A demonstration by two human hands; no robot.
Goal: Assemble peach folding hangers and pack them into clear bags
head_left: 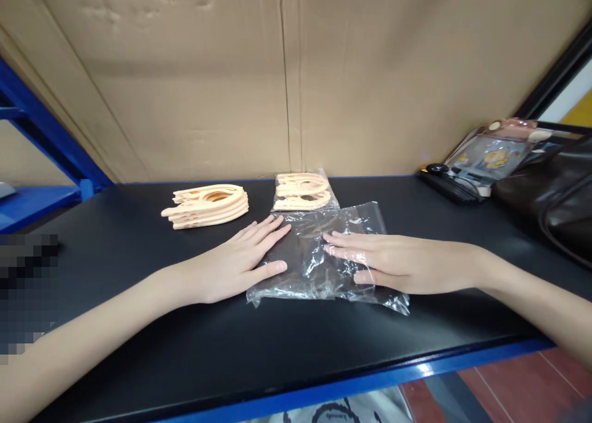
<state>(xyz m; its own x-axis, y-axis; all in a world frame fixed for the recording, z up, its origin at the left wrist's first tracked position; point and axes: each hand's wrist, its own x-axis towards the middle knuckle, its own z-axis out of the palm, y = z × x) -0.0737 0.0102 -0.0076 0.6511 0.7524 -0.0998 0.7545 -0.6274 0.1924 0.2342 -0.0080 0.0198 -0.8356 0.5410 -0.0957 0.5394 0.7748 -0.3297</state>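
Clear plastic bags [308,259] lie crinkled and overlapping on the black table, directly in front of me; I cannot tell how many there are. My left hand [247,253] rests flat on their left side with its fingers apart. On the right side, my right hand [388,259] lies with fingers stretched out, touching the plastic. Beyond my left hand sits a stack of cream plastic folding hangers [208,204]. Just behind the bags, a clear bag with cream hangers inside [303,192] lies on the table.
Cardboard [194,84] stands along the table's back edge. At the right are a dark leather bag [550,188], a clear pouch [490,155] and a black case [453,185]. A blue metal frame [41,145] rises at the left. The table's blue front edge [370,380] runs close to me.
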